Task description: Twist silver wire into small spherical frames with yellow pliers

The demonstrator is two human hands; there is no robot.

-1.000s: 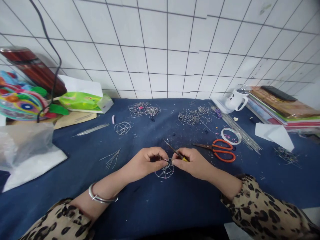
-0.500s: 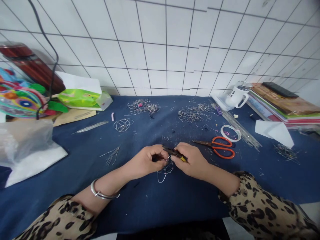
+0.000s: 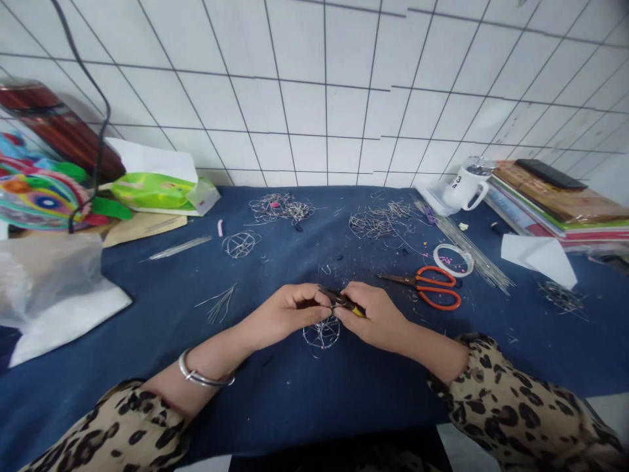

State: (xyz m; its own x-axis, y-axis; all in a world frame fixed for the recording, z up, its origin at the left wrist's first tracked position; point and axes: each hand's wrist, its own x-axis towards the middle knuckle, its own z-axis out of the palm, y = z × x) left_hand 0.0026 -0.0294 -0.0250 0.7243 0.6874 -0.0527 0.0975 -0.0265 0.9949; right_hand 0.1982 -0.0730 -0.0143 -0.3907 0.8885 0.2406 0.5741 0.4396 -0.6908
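Between my hands hangs a round frame of thin silver wire point(image 3: 322, 333) with small pink beads on it. My left hand point(image 3: 289, 313) pinches the upper part of this wire frame between thumb and fingers. A pair of pliers point(image 3: 348, 303) with dark jaws and a yellow grip sits in my right hand point(image 3: 371, 313), which is closed around it. The plier jaws point left, toward my left fingertips, right above the frame. What exactly the jaws grip is hidden by my fingers.
Orange-handled scissors point(image 3: 437, 287) lie right of my hand, near a white ring point(image 3: 453, 260) with pink beads. Wire tangles point(image 3: 376, 223) and a wire ball point(image 3: 240, 244) lie farther back. Cut wires point(image 3: 222, 305) are at left. A white mug point(image 3: 469, 187) stands by the tiled wall.
The wire frame has turned, so its round, beaded face now shows below my fingers. My left fingers have straightened somewhat. The pliers stay in nearly the same place.
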